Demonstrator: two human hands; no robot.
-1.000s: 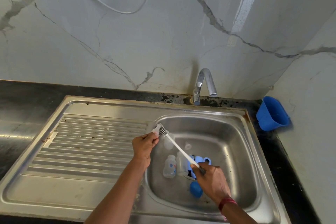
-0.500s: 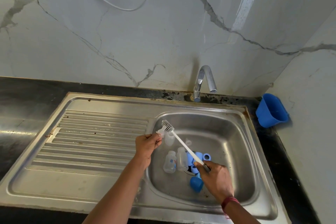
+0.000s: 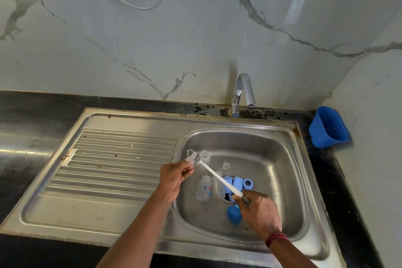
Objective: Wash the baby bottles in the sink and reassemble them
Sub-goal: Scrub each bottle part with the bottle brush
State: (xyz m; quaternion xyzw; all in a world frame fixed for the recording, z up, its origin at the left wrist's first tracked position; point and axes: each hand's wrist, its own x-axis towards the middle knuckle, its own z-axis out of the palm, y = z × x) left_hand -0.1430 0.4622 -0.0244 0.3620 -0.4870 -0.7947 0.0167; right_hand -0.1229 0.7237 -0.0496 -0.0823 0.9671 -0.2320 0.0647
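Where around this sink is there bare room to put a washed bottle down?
The ribbed drainboard left of the basin lies bare, as does the basin floor toward its right wall. Crowded: around the drain, with bottles, blue rings and a blue cap.

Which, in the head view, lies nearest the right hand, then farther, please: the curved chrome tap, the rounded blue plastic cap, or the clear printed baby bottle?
1. Blue cap, left of the right hand.
2. Baby bottle, farther left.
3. Chrome tap, far behind.
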